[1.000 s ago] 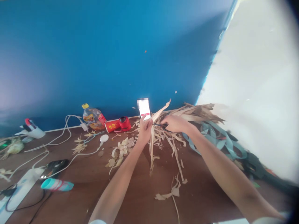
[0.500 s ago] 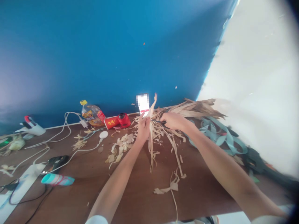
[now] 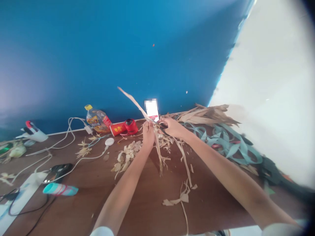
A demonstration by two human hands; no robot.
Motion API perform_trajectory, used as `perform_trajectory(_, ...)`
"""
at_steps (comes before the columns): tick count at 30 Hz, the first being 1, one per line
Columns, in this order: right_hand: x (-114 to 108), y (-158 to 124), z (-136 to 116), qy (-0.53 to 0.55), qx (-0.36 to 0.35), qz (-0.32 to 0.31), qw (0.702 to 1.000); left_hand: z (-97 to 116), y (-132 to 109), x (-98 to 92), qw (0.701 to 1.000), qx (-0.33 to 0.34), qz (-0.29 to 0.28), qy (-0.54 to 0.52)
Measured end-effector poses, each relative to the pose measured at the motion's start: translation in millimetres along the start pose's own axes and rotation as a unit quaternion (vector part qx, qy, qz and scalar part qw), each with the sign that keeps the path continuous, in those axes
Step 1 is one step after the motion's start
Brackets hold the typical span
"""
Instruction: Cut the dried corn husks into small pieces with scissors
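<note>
Head view shows our left grip pinching a dry husk strip just below the phone, our right grip wrapped around scissors at the phone's lower right. We judge the strip light, papery and easily split, best pinched flat near its middle.

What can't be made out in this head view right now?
All in the head view:
Dark tool: handles partly hidden by the right hand.
Pale strip: exact pinch at the left hand too small and blurred.
Lit screen: text too small, top pixelated.
White object: cut off by the bottom edge.
</note>
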State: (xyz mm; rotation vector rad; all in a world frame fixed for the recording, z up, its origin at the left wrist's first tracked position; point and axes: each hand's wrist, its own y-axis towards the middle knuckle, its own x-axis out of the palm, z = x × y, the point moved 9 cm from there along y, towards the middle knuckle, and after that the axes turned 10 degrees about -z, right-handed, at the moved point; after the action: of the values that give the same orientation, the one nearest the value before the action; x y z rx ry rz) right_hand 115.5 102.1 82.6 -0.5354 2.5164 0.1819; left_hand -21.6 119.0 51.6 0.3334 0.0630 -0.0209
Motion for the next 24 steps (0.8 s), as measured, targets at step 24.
perform_trajectory(24,-137.3,-70.2,-1.0,-0.270,0.133,0.402,0.865,-19.2,4.6,20.0,0.976,-0.145,-0.157,-0.029)
